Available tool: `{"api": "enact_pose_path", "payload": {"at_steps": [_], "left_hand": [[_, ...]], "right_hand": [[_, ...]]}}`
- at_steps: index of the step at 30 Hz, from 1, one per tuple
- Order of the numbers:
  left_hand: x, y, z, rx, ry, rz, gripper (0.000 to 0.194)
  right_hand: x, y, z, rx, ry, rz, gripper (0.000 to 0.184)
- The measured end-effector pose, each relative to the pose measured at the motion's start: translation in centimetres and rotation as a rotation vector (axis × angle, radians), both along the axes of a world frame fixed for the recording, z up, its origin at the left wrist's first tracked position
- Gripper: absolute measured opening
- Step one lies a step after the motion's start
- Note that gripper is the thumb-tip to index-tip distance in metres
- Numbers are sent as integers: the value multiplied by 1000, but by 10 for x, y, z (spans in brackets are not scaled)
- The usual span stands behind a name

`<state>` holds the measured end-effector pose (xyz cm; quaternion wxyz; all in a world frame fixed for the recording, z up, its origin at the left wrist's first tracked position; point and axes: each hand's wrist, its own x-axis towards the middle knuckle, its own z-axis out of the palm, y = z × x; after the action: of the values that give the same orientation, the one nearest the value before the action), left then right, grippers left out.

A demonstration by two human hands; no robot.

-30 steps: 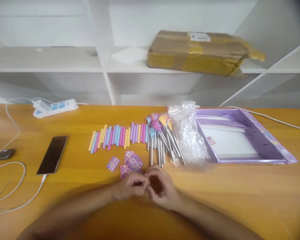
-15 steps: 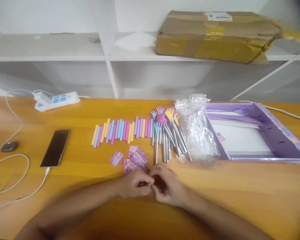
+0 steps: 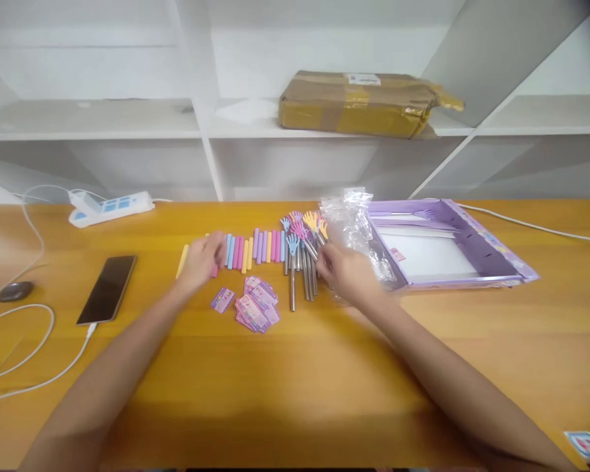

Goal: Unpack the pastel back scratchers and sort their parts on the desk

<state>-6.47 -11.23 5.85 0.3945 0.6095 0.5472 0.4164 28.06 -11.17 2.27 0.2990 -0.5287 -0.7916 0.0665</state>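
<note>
My left hand (image 3: 200, 261) lies over the left end of a row of pastel foam tubes (image 3: 255, 247), its fingers curled on them. My right hand (image 3: 347, 275) reaches into the right side of a bundle of metal rods with small coloured plastic hands (image 3: 302, 252) on their tips; its fingers are bent among the rods. A loose pile of small pink-and-purple cards (image 3: 253, 309) sits on the wooden table (image 3: 295, 393) between my forearms.
Crumpled clear plastic bags (image 3: 354, 219) lie beside an open purple box (image 3: 472, 246). A dark phone (image 3: 107, 288) on a white cable, a white power strip (image 3: 111, 208) and a small dark object (image 3: 14, 290) are at the left. A taped cardboard parcel (image 3: 364, 105) rests on white shelving.
Both hands left the spot near the cards where they were pressed together. The left went up-left to the foam tubes, the right up-right to the rods.
</note>
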Motion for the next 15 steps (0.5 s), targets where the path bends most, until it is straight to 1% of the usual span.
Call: {"api": "enact_pose_path", "payload": {"at_steps": [1, 2, 3, 4, 5, 6, 7, 8, 10, 12, 15], "left_hand": [[-20, 14, 7, 29, 84, 53, 46], [-38, 26, 12, 62, 339, 132, 35], [-56, 35, 15, 38, 600, 209, 24], [-70, 41, 16, -58, 801, 235, 22], [-82, 44, 15, -159, 936, 217, 25], [-90, 46, 13, -231, 1003, 191, 29], [-95, 46, 10, -287, 1030, 152, 32], [-98, 46, 7, -310, 1031, 121, 34], [-100, 46, 0, -309, 1029, 105, 35], [-101, 49, -5, -302, 1027, 125, 43], [-108, 55, -10, -303, 999, 150, 53]], "right_hand": [[6, 9, 5, -66, -89, -120, 14], [10, 15, 9, -135, -175, -218, 22], [12, 19, 12, -197, -247, -277, 31], [14, 22, 14, -243, -293, -297, 36], [14, 23, 15, -277, -325, -297, 38], [13, 22, 16, -304, -344, -289, 37], [13, 22, 16, -325, -352, -278, 35], [12, 21, 15, -340, -351, -269, 33], [11, 22, 13, -349, -332, -257, 31], [14, 25, 10, -349, -284, -240, 28], [21, 32, 5, -337, -125, -198, 26]]}}
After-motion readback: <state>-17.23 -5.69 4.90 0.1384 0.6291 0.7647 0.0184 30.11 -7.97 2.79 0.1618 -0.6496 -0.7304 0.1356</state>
